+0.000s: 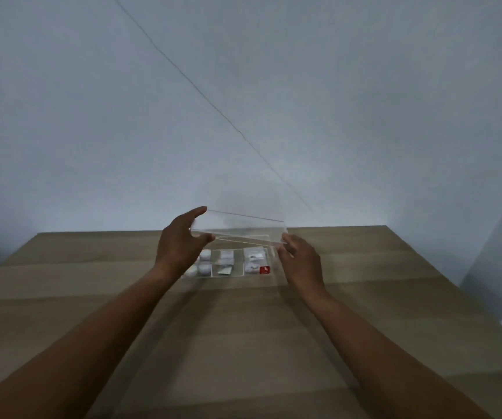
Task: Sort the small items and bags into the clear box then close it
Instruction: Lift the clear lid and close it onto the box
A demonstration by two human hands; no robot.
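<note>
1. Left grip: the left hand (180,246) pinches the left end of the clear lid (237,229), thumb below and fingers over the top edge, closed on the plastic.
2. Right grip: the right hand (299,261) closes on the lid's right end, fingertips at its near corner. Both hands carry it; the lid touches nothing else that I can make out.
3. The lid hangs in the air just above and behind the box (228,263). Its long axis runs left to right, matching the box's long side. It is tilted, the far edge higher than the near edge, and the left end looks slightly higher than the right.
4. The box sits on the table (92,297), between the wrists. Its compartments already hold things: white items (204,261) at the left, small bags (225,261) in the middle, more white pieces at the right. A red tag (265,270) shows at the right near corner. The blur hides finer detail.
5. Step in hand, as I judge it: sorting looks finished and closing is under way. No loose items show on the table.
6. The next move calls for levelling the lid, lining its corners up over the box rim, lowering it evenly, then pressing both ends down. Clear plastic on clear plastic makes the edges hard to see, so a skewed seat is the risk.
</note>
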